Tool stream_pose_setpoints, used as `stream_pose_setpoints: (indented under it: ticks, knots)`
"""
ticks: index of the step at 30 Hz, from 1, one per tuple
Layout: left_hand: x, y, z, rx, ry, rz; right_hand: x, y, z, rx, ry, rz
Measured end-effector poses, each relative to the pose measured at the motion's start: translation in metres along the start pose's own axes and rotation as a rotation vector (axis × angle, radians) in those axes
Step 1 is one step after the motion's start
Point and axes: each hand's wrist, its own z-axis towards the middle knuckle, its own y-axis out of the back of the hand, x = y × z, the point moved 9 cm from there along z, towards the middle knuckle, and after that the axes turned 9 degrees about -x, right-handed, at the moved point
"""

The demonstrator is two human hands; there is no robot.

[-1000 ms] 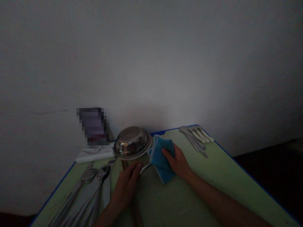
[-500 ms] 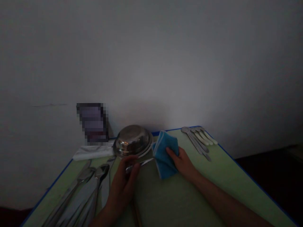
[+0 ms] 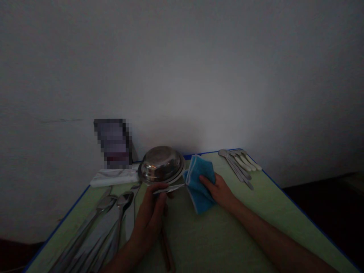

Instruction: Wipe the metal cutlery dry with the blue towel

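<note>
My left hand is closed on one end of a slim, shiny metal piece of cutlery; its exact kind cannot be made out. The other end points right and goes behind or into a folded blue cloth. My right hand grips that cloth with the thumb on its front. Just beyond my left hand, a steel bowl lies upside down on the table. A long brown item lies below my left hand, partly hidden by it.
On the left of the green table lie several large spoons and flat utensils. Several spoons and pale-handled cutlery lie at the far right. A blurred-out upright device stands behind a white packet, near the wall.
The cutlery in my left hand has turned slightly and shows a flatter face. The cloth stays around its far end. The whole view has shifted a little.
</note>
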Motion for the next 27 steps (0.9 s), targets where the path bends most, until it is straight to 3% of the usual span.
stream_pose_setpoints:
  ticks: [3,5,9,15,18,24,27]
  knots:
    - [0.004,0.001,0.007,0.008,0.018,0.093,0.003,-0.010,-0.006,0.130,0.003,0.009]
    - [0.005,-0.004,0.008,0.063,0.012,0.143,0.004,-0.012,-0.007,0.143,0.011,0.006]
    - [0.004,-0.009,0.008,0.118,-0.044,0.231,0.002,-0.005,-0.002,0.052,0.010,0.014]
    - [-0.012,-0.018,-0.007,0.229,-0.324,0.255,-0.018,0.008,0.003,-0.105,-0.124,0.187]
    - [-0.015,-0.019,-0.011,0.246,-0.379,0.214,-0.022,0.007,0.004,-0.115,-0.155,0.243]
    - [-0.004,-0.004,-0.002,0.051,-0.135,0.080,-0.019,0.003,0.001,-0.063,-0.193,0.235]
    - [-0.003,-0.005,-0.001,0.062,-0.069,0.058,-0.020,0.000,0.000,-0.032,-0.256,0.315]
